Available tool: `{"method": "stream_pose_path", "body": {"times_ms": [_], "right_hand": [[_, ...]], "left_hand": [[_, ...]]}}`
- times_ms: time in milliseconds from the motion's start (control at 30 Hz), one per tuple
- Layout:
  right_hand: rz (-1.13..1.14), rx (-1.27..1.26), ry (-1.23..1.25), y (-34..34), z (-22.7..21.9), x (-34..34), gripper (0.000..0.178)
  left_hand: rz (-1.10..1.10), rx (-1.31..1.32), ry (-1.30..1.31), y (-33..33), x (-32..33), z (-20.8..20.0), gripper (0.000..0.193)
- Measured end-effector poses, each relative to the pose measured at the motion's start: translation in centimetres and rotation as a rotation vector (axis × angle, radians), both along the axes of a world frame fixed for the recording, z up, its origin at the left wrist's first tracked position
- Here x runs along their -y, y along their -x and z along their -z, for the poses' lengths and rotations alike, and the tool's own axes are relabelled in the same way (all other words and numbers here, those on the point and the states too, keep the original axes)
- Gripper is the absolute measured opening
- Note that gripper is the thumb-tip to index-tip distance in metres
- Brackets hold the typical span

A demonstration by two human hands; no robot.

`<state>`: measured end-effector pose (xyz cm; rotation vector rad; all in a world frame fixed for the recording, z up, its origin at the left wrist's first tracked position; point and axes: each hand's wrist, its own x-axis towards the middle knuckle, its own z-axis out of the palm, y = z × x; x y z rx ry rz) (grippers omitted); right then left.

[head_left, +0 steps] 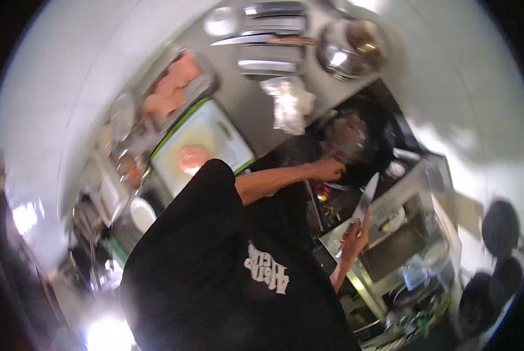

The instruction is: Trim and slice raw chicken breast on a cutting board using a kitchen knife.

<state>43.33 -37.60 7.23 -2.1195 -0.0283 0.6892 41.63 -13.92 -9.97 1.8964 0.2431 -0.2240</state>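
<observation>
My left hand reaches across to the stove and is closed at the near edge of a dark pan. Whether anything is inside its fingers is hidden. Blurred greyish-pink food lies in the pan. On the right, my right hand grips a knife, its blade pointing up and away from me, beside the stove. Left of my left arm, a round piece of pink raw meat rests on a white cutting board with a green edge.
A tray holds more pink meat behind the board. Farther back are another knife across metal containers, a crumpled white wrapping and a metal bowl. An orange glow shows at the stove's front. Several dark pans hang right.
</observation>
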Motion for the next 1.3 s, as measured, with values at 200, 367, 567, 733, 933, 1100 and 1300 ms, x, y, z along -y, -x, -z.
{"method": "stream_pose_path", "body": {"times_ms": [200, 367, 567, 733, 933, 1100, 1300], "right_hand": [[-0.333, 0.060, -0.011, -1.9, -0.8, -6.6, 0.045], [-0.627, 0.152, -0.089, -0.4, -0.3, -11.5, 0.047], [-0.798, 0.117, -0.225, 6.5, -0.4, -16.2, 0.050], [-0.982, 0.266, -0.333, 11.8, 1.2, -17.5, 0.050], [-1.070, 0.178, -0.150, 17.0, -1.6, -18.0, 0.050], [-1.039, 0.149, -0.165, 17.8, -0.7, -17.4, 0.048], [-0.982, 0.119, -0.144, 17.5, 0.3, -16.6, 0.047]], "left_hand": [[-0.377, -0.059, 0.059, 18.2, -2.7, -8.3, 0.031], [-1.327, -0.181, -0.033, 32.0, -4.4, -10.7, 0.026], [-2.101, -0.007, 0.220, 38.5, -5.4, -6.6, 0.038], [-1.967, 0.240, 0.787, 37.8, -6.3, -7.9, 0.043], [-1.779, 0.180, 0.728, 38.8, -6.6, -6.8, 0.034], [-1.685, 0.079, 0.655, 39.9, -6.6, -8.0, 0.026], [-1.654, 0.128, -0.486, 40.2, -10.3, -9.5, 0.008]]}}
